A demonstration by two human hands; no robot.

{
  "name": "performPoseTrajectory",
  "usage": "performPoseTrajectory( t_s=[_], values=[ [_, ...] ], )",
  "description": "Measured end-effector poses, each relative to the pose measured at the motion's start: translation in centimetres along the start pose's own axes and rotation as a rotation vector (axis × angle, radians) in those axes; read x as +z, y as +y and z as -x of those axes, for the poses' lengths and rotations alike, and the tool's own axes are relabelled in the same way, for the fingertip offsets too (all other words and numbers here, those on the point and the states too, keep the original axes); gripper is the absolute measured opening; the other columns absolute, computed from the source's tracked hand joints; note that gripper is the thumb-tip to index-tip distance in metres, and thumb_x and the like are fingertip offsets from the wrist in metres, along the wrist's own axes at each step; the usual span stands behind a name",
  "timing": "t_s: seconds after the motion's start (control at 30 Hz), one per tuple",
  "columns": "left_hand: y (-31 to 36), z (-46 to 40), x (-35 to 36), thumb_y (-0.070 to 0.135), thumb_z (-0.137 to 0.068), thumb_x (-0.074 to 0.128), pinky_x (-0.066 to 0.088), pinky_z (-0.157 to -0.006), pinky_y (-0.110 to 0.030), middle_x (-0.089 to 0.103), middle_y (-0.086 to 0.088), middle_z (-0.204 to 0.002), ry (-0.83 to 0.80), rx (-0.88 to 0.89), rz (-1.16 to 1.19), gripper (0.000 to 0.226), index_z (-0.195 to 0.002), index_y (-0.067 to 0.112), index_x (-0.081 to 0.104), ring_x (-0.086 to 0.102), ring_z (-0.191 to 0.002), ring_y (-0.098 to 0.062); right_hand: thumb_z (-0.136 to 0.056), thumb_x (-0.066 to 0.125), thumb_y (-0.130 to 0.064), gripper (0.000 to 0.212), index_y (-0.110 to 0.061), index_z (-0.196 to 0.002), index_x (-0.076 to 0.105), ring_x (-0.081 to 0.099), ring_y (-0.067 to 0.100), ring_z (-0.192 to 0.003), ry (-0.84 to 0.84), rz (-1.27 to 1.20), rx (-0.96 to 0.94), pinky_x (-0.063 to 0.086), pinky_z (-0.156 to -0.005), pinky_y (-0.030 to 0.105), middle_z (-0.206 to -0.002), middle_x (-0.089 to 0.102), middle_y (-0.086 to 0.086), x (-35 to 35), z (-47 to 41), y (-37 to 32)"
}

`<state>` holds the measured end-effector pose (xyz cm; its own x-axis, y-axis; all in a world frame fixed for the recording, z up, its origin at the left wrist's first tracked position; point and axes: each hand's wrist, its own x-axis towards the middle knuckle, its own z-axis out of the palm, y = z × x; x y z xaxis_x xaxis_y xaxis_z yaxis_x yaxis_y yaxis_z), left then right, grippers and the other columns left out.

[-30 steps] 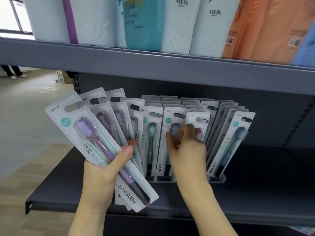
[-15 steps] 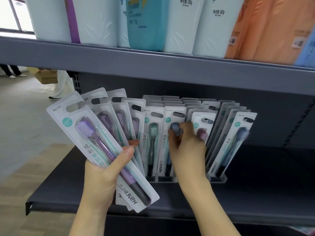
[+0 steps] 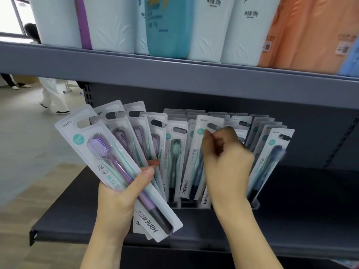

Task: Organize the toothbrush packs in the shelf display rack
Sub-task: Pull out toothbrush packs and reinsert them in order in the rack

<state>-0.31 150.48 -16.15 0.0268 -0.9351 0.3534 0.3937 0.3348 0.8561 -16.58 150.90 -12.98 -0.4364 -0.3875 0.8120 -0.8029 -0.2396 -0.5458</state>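
Observation:
My left hand [image 3: 118, 200] grips a fanned stack of several purple toothbrush packs [image 3: 108, 158], thumb across the front pack. A clear slotted display rack [image 3: 255, 204] on the dark lower shelf [image 3: 291, 220] holds rows of upright packs, with a green toothbrush pack [image 3: 174, 158] at its left and a dark blue one [image 3: 272, 158] leaning at its right. My right hand [image 3: 225, 162] pinches a dark-brush pack [image 3: 194, 158] near its top, tilted and raised above its neighbours in the rack's middle. The hand hides the packs behind it.
The grey upper shelf [image 3: 174, 74] overhangs the rack and carries white, teal and orange pouches [image 3: 209, 28]. A person in white trousers [image 3: 52, 94] walks on the floor at the far left. Bare dark shelf lies right of the rack.
My right hand moved up and right from the rack's middle row and lifted a dark-brush pack, which now stands higher and tilted. The left hand's fan stayed put. A person walked in at the left.

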Motion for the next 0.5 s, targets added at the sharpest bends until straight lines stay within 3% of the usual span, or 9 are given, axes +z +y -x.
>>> performPoseTrajectory(
  t_s=[0.13, 0.2, 0.33, 0.5],
  values=[
    [-0.1, 0.1, 0.2, 0.012, -0.062, 0.074, 0.055, -0.083, -0.028, 0.075, 0.002, -0.088, -0.02, 0.003, 0.017, 0.025, -0.079, 0.03, 0.076, 0.07, -0.093, -0.02, -0.086, 0.066, -0.021, 0.017, -0.007, -0.085, 0.056, 0.047, 0.014, -0.046, -0.047, 0.08, 0.002, 0.034, -0.044, 0.021, -0.057, 0.057, -0.001, 0.5, -0.2, 0.6],
    [-0.1, 0.0, 0.2, 0.015, -0.06, 0.076, 0.055, -0.083, -0.028, 0.075, 0.002, -0.087, -0.018, 0.004, 0.015, 0.024, -0.079, 0.029, 0.076, 0.07, -0.092, -0.019, -0.085, 0.067, -0.021, 0.021, -0.007, -0.093, 0.053, 0.05, 0.019, -0.048, -0.079, 0.082, 0.01, 0.036, -0.05, 0.021, -0.056, 0.056, -0.001, 0.6, 0.3, 0.9],
    [-0.2, 0.0, 0.2, 0.008, -0.065, 0.067, 0.056, -0.078, -0.025, 0.075, 0.001, -0.083, 0.004, 0.0, 0.017, 0.021, -0.074, 0.026, 0.076, 0.071, -0.086, -0.016, -0.087, 0.063, -0.021, 0.039, -0.02, -0.112, 0.033, 0.056, 0.03, -0.063, -0.144, 0.052, 0.079, 0.044, -0.055, 0.03, -0.054, 0.052, -0.001, 0.8, 1.3, 1.4],
    [-0.3, 0.0, 0.1, 0.01, -0.061, 0.081, 0.055, -0.074, -0.021, 0.075, 0.003, -0.083, -0.016, 0.004, 0.037, 0.022, -0.076, 0.026, 0.076, 0.071, -0.086, -0.014, -0.087, 0.06, -0.033, 0.036, -0.024, -0.112, 0.036, 0.058, 0.029, -0.055, -0.125, 0.154, 0.11, 0.043, -0.053, 0.03, -0.077, 0.063, 0.013, 0.8, 2.0, 2.2]
  ],
)
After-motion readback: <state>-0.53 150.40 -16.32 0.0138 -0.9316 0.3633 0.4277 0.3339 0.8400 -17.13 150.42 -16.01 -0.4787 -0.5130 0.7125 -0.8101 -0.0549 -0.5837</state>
